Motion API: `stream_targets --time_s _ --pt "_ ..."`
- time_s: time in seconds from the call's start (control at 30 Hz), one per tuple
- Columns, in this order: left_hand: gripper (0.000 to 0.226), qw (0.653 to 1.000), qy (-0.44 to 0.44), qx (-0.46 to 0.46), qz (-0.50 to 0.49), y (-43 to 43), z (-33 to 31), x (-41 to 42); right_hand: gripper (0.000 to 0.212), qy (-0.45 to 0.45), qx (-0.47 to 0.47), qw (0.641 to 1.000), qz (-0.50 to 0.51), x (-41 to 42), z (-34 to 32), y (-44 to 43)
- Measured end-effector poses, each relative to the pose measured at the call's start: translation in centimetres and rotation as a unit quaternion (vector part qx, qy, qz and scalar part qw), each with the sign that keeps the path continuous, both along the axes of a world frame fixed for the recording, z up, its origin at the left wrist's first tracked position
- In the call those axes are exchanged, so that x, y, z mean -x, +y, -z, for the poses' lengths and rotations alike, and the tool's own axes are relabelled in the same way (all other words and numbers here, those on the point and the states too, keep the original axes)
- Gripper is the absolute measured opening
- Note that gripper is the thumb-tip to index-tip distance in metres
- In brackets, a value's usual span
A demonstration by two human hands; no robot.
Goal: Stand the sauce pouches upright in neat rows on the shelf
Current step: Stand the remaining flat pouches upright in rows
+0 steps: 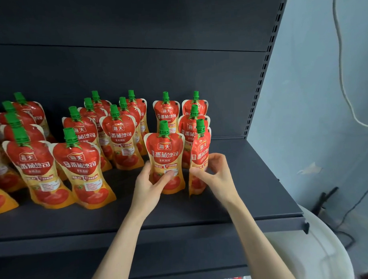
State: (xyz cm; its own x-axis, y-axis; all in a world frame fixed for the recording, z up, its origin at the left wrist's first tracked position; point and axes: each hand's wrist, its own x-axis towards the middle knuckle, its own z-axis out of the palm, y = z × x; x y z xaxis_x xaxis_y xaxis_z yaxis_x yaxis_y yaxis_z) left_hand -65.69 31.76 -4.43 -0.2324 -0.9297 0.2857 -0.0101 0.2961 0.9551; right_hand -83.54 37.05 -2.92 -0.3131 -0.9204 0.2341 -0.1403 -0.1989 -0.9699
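The shelf [243, 200] is a dark, flat metal deck with a back panel [133, 26]; it carries every pouch in view. The pouch rows [107, 129] run front to back, caps up, most printed faces toward the camera.

Two pouches at the right end are being set. The front pouch [166, 160] stands on its gusset base, long axis vertical, green cap [164, 127] at the top, printed face square to the camera. The end pouch [199, 157], just right of it, also stands cap up, but its face is turned toward the left and the body leans slightly.

Handling, as a judgement: each pouch is a soft, flexible film pack filled with sauce, moderately light, with a glossy surface likely to slip. It deforms under pressure and stands only when the base is spread flat. Take hold at the narrow waist or lower body, from both edges; avoid squeezing the belly.

The left hand [151, 180] is closed on the lower body of the front pouch, thumb across the face. The right hand [213, 171] pinches the lower edge of the end pouch between thumb and fingertips.
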Motion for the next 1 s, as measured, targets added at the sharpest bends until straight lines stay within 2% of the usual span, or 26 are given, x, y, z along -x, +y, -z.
stream_targets --time_s 0.23,0.33,0.47,0.63,0.8,1.0 --pt "0.049 1.000 0.004 0.008 -0.019 -0.3 0.1 -0.4 0.041 -0.019 0.037 0.995 0.086 -0.9 0.5 -1.3" --pt "0.055 1.000 -0.008 0.000 -0.004 -0.7 0.2 -0.8 0.043 -0.015 0.025 0.997 0.068 -0.7 0.8 -1.4" --pt "0.045 0.999 -0.038 -0.006 0.014 -0.8 0.6 -1.3 0.037 -0.003 0.003 1.000 0.016 0.5 1.5 -0.8" --pt "0.041 0.999 -0.044 -0.010 0.012 -1.4 0.3 -1.4 0.038 0.025 0.013 0.996 0.080 0.4 1.6 -1.4" --pt "0.042 0.998 -0.057 -0.019 0.017 -1.8 0.3 -1.3 0.045 0.018 -0.003 0.999 0.036 0.4 1.8 -1.4" --pt "0.042 0.998 -0.062 -0.010 0.014 -1.8 0.4 -1.2 0.037 0.029 0.005 0.998 0.063 0.4 1.7 -1.3"
